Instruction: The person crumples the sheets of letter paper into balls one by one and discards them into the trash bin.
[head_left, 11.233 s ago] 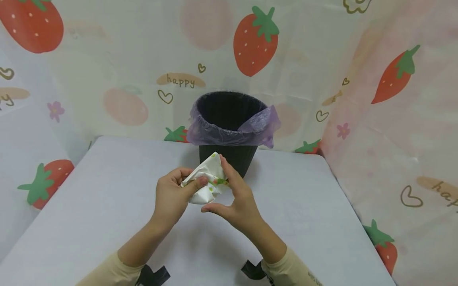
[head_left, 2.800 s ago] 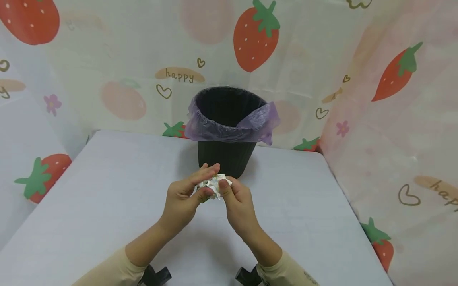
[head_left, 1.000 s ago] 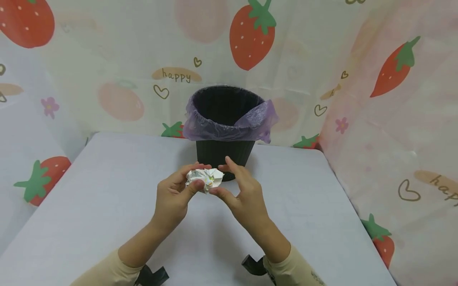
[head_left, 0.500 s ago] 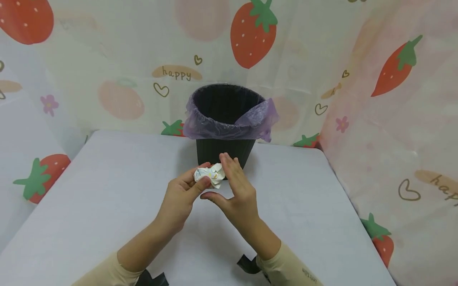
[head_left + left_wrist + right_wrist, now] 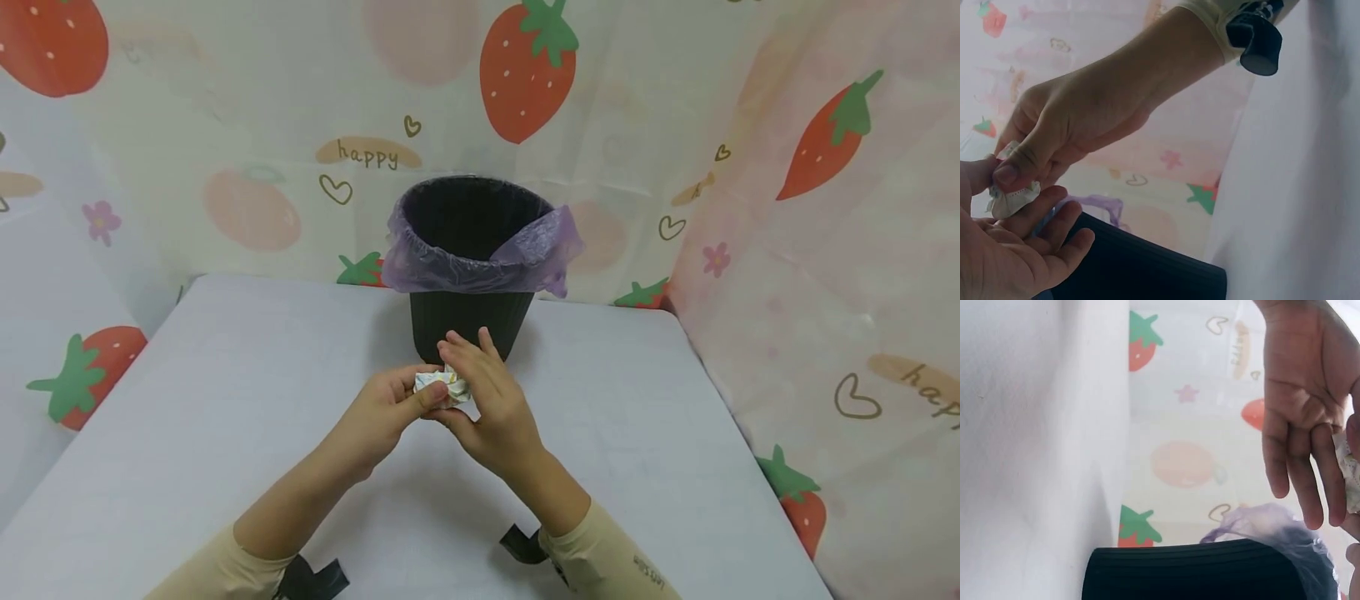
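In the head view a small crumpled piece of white paper (image 5: 431, 380) with coloured print is held above the table by both hands. My left hand (image 5: 378, 421) pinches it, thumb on the near face and fingers behind. My right hand (image 5: 498, 417) cups its right side, fingers over the top and thumb underneath. The left wrist view shows the right thumb (image 5: 1013, 176) pressed on the paper (image 5: 1015, 203), with several left fingers (image 5: 1069, 247) extended. At the right edge of the right wrist view, the paper (image 5: 1352, 481) is partly cut off beside the left palm (image 5: 1304, 381).
A black bin (image 5: 461, 321) stands behind the hands at the table's back edge. Its purple liner bag (image 5: 543, 250) folds over the rim. Strawberry-print sheets (image 5: 262, 83) surround the white table (image 5: 225, 400). Black devices (image 5: 523, 546) sit at both sleeves.
The paper was a larger folded piece at first and is now a small crumpled lump. Over the last second the right fingers came in over it, and the hands lowered slightly.
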`<state>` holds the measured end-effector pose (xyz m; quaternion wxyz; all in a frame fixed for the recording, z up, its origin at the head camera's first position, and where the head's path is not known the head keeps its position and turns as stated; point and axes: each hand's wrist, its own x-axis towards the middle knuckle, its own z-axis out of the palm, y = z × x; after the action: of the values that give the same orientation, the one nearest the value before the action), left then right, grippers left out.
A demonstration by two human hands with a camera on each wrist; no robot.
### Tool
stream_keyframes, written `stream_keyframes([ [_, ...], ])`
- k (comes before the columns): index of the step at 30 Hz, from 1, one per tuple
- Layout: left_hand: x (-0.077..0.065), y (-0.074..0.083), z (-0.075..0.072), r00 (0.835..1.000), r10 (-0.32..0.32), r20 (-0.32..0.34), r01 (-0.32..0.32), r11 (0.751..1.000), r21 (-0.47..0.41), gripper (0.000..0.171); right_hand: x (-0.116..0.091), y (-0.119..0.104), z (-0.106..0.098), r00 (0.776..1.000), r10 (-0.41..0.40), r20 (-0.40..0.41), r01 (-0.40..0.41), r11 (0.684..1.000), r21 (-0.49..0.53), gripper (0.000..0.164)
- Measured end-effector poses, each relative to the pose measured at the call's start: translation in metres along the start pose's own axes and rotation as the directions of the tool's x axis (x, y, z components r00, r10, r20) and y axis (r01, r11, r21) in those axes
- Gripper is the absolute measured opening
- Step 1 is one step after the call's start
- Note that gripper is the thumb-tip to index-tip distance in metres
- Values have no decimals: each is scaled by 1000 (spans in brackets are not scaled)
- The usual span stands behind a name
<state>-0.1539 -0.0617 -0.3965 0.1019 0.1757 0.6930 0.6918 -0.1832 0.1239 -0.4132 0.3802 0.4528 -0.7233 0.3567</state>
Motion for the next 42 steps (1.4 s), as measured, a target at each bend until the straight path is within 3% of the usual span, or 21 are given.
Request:
stream_keyframes([
  [6,2,-1,0,1000,-17,25,16,999,51,38,0,0,1,999,-17,-39,23,988,153,51],
  [11,2,-1,-5,997,-55,49,51,996,70,41,3,0,-4,999,14,-37,-4,969,247,53],
  [14,1,0,-8,997,-55,47,54,998,31,42,6,1,-10,997,72,30,-77,968,241,69],
  [17,1,1,-10,999,-37,38,38,999,-23,43,8,0,-14,980,171,97,-191,949,251,83],
  [21,0,2,-9,1000,2,28,-1,997,-71,42,8,-3,-14,957,282,66,-288,903,319,77],
  [26,1,1,-6,999,34,28,-32,996,-80,40,6,-3,-12,962,267,-55,-234,913,335,62],
  [32,3,-2,-1,997,42,61,-38,997,-62,38,4,-2,-14,982,177,-66,-141,920,366,48],
  [35,3,-2,0,997,52,64,-51,998,-25,35,4,-1,-16,984,169,-62,-134,916,378,47],
  [42,-2,-2,-6,996,83,-12,-79,975,207,32,4,1,-21,978,207,-36,-179,909,376,48],
])
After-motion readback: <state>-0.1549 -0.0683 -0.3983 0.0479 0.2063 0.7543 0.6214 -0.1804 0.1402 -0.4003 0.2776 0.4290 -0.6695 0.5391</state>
